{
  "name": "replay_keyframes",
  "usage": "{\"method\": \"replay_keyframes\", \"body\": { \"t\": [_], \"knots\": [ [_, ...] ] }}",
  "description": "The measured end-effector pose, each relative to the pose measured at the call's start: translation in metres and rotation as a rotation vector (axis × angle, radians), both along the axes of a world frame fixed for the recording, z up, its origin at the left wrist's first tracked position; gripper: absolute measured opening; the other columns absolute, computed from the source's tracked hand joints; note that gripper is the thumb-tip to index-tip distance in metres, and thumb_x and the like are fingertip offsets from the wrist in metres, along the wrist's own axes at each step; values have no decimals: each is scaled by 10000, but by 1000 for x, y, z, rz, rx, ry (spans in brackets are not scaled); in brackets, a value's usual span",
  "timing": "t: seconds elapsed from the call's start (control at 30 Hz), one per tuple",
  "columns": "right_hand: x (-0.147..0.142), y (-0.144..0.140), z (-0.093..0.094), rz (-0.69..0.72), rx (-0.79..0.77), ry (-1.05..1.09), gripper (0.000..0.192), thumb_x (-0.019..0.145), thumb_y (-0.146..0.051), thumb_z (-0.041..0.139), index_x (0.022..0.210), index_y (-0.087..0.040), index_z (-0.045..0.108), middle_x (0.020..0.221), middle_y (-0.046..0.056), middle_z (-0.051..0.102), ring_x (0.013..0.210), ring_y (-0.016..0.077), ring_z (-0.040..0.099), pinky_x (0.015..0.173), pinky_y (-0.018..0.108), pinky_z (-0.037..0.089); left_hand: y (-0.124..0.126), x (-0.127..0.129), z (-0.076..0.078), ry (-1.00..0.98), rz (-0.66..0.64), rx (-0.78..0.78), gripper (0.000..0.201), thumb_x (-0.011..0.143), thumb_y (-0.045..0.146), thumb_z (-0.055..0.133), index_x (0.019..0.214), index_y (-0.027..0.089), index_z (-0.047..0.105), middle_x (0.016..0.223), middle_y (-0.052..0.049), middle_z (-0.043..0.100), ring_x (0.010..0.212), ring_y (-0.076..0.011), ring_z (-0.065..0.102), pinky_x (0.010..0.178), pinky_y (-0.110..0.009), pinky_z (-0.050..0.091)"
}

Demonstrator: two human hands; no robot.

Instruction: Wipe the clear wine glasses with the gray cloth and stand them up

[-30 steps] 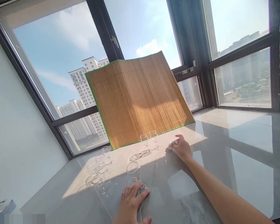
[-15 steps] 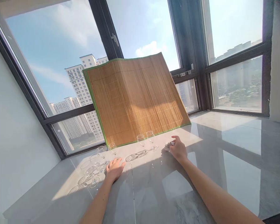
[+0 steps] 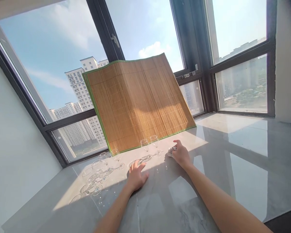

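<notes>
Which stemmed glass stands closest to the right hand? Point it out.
The right-most glass, right one of the pair standing in front of the bamboo mat. It is just left of the right hand; all other glasses stand farther left.

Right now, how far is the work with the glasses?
Done, it seems: several glasses stand grouped at the left in the sun. In hand: the right hand rests on a crumpled cloth; the left hand lies open, holding nothing, near two glasses before the mat. These two may be left.
</notes>
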State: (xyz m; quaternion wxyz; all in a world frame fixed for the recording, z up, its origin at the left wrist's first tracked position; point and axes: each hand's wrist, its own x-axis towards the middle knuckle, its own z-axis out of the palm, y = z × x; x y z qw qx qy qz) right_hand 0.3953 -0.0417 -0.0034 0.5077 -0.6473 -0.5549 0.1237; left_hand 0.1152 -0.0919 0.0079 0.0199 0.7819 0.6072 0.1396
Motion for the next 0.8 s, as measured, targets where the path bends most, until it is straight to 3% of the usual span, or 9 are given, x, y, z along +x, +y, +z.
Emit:
{"method": "replay_keyframes", "body": {
  "t": [0.17, 0.27, 0.43, 0.57, 0.67, 0.8],
  "knots": [
    [2, -3, 2, 67, -96, -150, 621, 698, 8, 451, 1273, -202, 553, 980, 74, 669, 954, 201, 571, 675, 250, 364, 36, 46, 2, -1, -70, -40, 659, 823, 521, 531, 1441, 332, 403, 1601, -45, 203, 1443, -331, 192, 1157, -497, 165],
    [3, -5, 5, 86, -106, -233, 613, 707, -27, 492, 1288, -205, 576, 923, 72, 679, 1078, 230, 521, 681, 249, 371, 49, 58, 2, 11, -29, -105, 636, 835, 543, 493, 1433, 337, 425, 1586, -36, 260, 1447, -332, 195, 1165, -503, 138],
    [2, -11, 10, 111, -102, -458, 580, 688, -47, 531, 1238, -200, 634, 899, 87, 698, 1132, 293, 463, 811, 322, 359, 35, 55, 3, 31, -43, -76, 594, 856, 540, 430, 1409, 326, 475, 1522, -26, 397, 1407, -322, 289, 1159, -485, 176],
    [-2, -13, 12, 115, -122, -564, 659, 686, -74, 549, 1337, -180, 540, 944, 104, 689, 1152, 307, 440, 919, 390, 331, -13, 31, 0, 12, -138, -54, 611, 834, 537, 469, 1408, 330, 480, 1508, -27, 418, 1387, -331, 318, 1153, -499, 189],
    [-4, -14, 12, 52, -94, -596, 770, 698, -203, 610, 1438, -188, 398, 1233, 128, 598, 1223, 334, 383, 1018, 489, 262, -52, -5, -2, -40, -191, -76, 649, 810, 535, 524, 1430, 362, 437, 1529, 6, 382, 1393, -311, 306, 1157, -474, 201],
    [-4, -13, 8, 43, -39, -620, 838, 700, -246, 610, 1478, -225, 300, 1493, 118, 372, 1334, 345, 281, 1063, 526, 214, -76, -59, -2, -52, -49, -94, 626, 819, 502, 520, 1423, 354, 449, 1536, 15, 369, 1410, -293, 279, 1155, -463, 210]
  ]
}}
